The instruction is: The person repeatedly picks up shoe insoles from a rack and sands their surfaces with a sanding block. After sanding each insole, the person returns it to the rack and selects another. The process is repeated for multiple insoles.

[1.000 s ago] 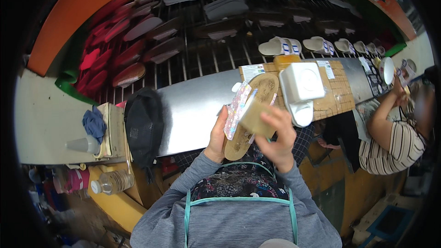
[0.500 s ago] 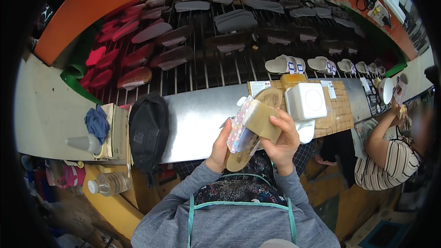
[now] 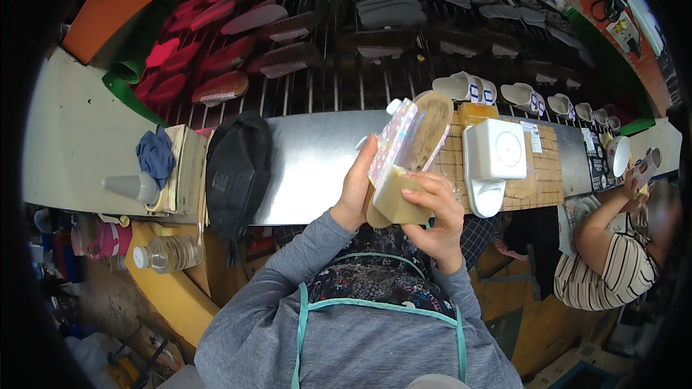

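My left hand (image 3: 355, 189) grips a sandal (image 3: 422, 130) with a tan sole and a glittery pink strap, held up on edge above the metal bench (image 3: 310, 162). My right hand (image 3: 436, 205) presses a tan rubbing block (image 3: 396, 198) against the lower end of the sandal. Both hands are raised in front of my chest, over the front edge of the bench.
A black bag (image 3: 236, 169) lies left on the bench, a white box (image 3: 496, 148) on a wooden board (image 3: 537, 173) right. Racks of sandals (image 3: 288, 29) fill the conveyor behind. A plastic bottle (image 3: 164, 252) and blue cloth (image 3: 155, 155) sit far left. Another person (image 3: 613, 245) works at right.
The sandal and block have stayed in my hands, with the sandal tipped more upright. My view has shifted so the bench and racks sit lower in the picture.
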Motion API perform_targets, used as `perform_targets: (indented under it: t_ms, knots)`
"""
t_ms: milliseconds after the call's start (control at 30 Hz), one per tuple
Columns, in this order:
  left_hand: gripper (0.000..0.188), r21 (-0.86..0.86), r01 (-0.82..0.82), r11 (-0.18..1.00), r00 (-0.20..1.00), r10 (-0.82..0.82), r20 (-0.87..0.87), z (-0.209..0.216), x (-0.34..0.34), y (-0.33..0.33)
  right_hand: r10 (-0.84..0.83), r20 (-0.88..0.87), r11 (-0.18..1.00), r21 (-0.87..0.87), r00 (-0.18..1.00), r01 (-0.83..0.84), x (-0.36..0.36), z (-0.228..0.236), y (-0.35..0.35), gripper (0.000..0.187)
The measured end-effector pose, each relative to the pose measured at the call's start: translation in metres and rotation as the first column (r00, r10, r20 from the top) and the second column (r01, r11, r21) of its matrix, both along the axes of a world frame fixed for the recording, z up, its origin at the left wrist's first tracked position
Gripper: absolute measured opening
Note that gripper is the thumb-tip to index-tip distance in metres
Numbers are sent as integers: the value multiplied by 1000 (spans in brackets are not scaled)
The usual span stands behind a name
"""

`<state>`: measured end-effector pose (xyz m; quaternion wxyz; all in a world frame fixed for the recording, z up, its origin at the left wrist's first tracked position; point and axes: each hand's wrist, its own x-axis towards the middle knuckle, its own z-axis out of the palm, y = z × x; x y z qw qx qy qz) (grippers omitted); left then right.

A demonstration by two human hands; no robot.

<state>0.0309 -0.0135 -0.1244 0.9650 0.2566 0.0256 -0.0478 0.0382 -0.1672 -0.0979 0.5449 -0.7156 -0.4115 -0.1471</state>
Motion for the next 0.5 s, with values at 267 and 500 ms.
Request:
perform_targets:
  t_ms: [267, 500]
  knots:
    - [63, -122, 96, 988, 991, -83, 108, 17, 16, -15, -53, -89, 978, 194, 995, 70, 23, 20, -21, 47]
    - [63, -63, -88, 994, 986, 96, 140, 13, 9, -16, -212, 0, 974, 86, 977, 212, 28, 1, -9, 49]
